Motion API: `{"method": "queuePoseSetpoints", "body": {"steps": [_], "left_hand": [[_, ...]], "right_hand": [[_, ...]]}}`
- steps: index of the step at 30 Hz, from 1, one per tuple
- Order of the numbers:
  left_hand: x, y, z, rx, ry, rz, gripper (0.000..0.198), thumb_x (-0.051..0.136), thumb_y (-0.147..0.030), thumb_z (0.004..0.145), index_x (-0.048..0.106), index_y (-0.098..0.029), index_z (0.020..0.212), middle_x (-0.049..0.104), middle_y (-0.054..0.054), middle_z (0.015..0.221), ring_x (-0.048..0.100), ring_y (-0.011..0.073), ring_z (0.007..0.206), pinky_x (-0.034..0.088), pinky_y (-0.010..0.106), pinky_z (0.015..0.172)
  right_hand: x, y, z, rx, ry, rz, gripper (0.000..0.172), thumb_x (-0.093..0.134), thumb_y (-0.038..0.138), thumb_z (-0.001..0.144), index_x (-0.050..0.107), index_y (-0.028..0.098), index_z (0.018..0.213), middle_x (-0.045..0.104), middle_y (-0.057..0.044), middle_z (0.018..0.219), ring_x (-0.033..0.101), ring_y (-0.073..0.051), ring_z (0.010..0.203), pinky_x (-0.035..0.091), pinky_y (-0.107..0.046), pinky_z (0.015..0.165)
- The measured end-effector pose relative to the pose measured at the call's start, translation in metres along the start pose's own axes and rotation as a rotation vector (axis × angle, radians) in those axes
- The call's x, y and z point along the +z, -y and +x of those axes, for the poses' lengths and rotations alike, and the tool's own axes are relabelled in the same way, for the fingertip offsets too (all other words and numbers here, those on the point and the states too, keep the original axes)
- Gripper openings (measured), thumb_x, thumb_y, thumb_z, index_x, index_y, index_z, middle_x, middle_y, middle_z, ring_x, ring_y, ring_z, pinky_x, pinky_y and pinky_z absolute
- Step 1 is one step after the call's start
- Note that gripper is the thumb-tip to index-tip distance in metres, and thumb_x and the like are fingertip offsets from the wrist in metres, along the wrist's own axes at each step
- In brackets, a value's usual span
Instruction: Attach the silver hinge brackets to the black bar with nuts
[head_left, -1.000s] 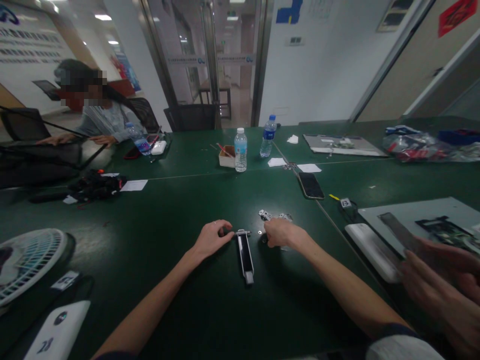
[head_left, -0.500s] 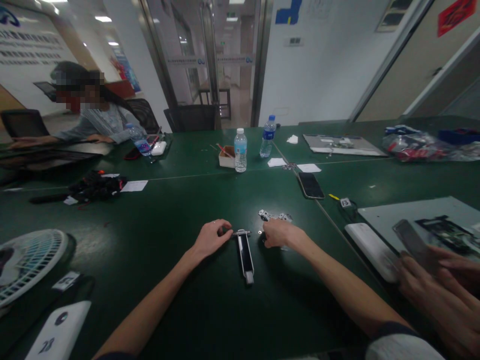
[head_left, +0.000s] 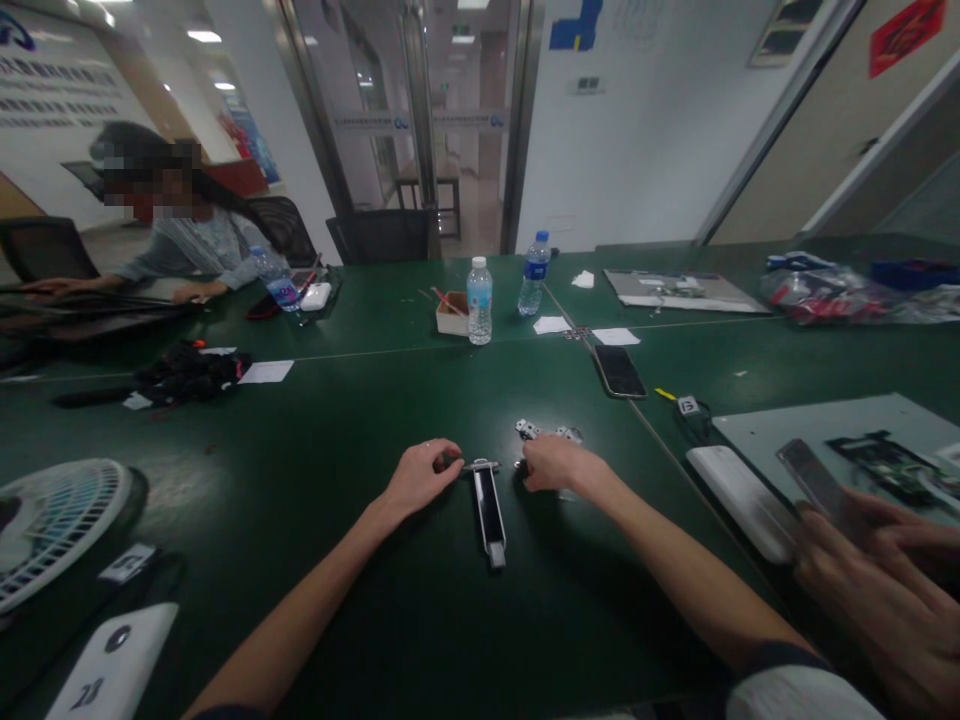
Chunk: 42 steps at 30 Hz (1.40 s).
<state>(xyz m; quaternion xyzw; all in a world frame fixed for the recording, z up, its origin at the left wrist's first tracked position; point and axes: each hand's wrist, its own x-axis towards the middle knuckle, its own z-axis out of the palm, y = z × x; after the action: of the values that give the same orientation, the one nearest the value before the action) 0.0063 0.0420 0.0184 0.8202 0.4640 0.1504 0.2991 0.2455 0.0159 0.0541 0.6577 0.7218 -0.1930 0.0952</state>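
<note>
A long, narrow T-shaped device [head_left: 489, 510] lies on the green table, with a black face, a pale frame and a thin crossbar at its far end. My left hand [head_left: 424, 475] has its fingers curled, thumb and fingertip closed at the left end of the crossbar. To the right of the device, my right hand [head_left: 556, 462] points down at the table with its fingers bent together. Whatever those fingertips hold is hidden. Small silvery metal parts [head_left: 527, 429] lie just beyond it, partly covered by the hand.
A white fan [head_left: 67, 520] and white power bank [head_left: 112, 660] are at left. Bottles [head_left: 480, 305] and a small box [head_left: 451, 318] stand ahead. A phone [head_left: 619, 371] lies right of centre. Another person's hands [head_left: 877, 580] hold a phone at right, beside a white power bank [head_left: 739, 500].
My right hand has shifted very slightly, its fingertips a little higher in view. The left hand and the T-shaped device stay together as before. The whole view has drifted a touch.
</note>
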Motion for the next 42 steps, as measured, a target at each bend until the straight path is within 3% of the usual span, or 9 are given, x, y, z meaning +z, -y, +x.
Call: {"method": "queuePoseSetpoints", "body": {"steps": [3,9,15,24,29,35,42], "left_hand": [[0.000,-0.001,0.000,0.001,-0.006,0.003,0.028,0.050,-0.038,0.087,0.063,-0.017,0.101,0.065,0.006,0.098,0.059,0.0205,0.080,0.050,0.033,0.073],[-0.001,0.000,-0.001,-0.001,-0.004,0.000,0.028,0.050,-0.037,0.087,0.063,-0.018,0.102,0.065,0.006,0.098,0.060,0.0207,0.079,0.050,0.034,0.072],[-0.001,0.003,-0.001,0.026,-0.008,-0.012,0.030,0.050,-0.039,0.087,0.062,-0.017,0.103,0.064,0.006,0.098,0.059,0.0198,0.079,0.050,0.032,0.071],[0.000,0.004,-0.001,0.044,-0.023,-0.013,0.030,0.050,-0.040,0.088,0.062,-0.017,0.102,0.064,0.005,0.096,0.059,0.0198,0.078,0.049,0.032,0.070],[0.000,0.005,0.000,0.051,-0.031,-0.010,0.029,0.050,-0.038,0.088,0.062,-0.016,0.103,0.064,0.005,0.096,0.059,0.0186,0.077,0.049,0.030,0.067],[-0.002,0.003,0.000,0.056,-0.041,-0.003,0.027,0.051,-0.037,0.088,0.063,-0.017,0.100,0.065,0.005,0.095,0.060,0.0192,0.077,0.049,0.031,0.070],[-0.003,0.005,0.000,0.073,-0.049,-0.010,0.028,0.051,-0.037,0.088,0.064,-0.015,0.100,0.065,0.006,0.095,0.060,0.0190,0.078,0.049,0.031,0.069]], "right_hand": [[-0.001,0.000,-0.001,-0.137,0.064,-0.055,0.008,0.066,0.029,0.074,0.071,0.022,0.075,0.071,-0.008,0.084,0.067,-0.021,0.083,0.048,-0.024,0.068],[-0.004,0.001,0.007,-0.162,0.174,-0.167,0.021,0.063,0.032,0.077,0.073,0.017,0.087,0.070,-0.012,0.089,0.067,-0.024,0.085,0.050,-0.029,0.070],[-0.002,-0.002,0.016,-0.199,0.163,-0.190,0.024,0.064,0.029,0.077,0.071,0.017,0.096,0.068,-0.011,0.096,0.064,-0.023,0.094,0.048,-0.029,0.075],[-0.002,-0.001,0.016,-0.212,0.192,-0.188,0.031,0.060,0.037,0.077,0.072,0.012,0.091,0.068,-0.013,0.088,0.065,-0.024,0.083,0.048,-0.029,0.066],[0.000,-0.001,0.016,-0.234,0.180,-0.169,0.028,0.059,0.033,0.077,0.072,0.012,0.089,0.069,-0.012,0.084,0.065,-0.022,0.076,0.046,-0.026,0.060],[-0.006,-0.004,0.014,-0.270,0.157,-0.139,0.019,0.062,0.024,0.077,0.071,0.015,0.091,0.069,-0.009,0.088,0.064,-0.020,0.083,0.045,-0.024,0.066],[-0.022,-0.020,0.002,-0.290,-0.042,-0.017,0.019,0.052,0.015,0.085,0.068,0.017,0.095,0.067,-0.008,0.095,0.062,-0.018,0.084,0.043,-0.024,0.070]]}}
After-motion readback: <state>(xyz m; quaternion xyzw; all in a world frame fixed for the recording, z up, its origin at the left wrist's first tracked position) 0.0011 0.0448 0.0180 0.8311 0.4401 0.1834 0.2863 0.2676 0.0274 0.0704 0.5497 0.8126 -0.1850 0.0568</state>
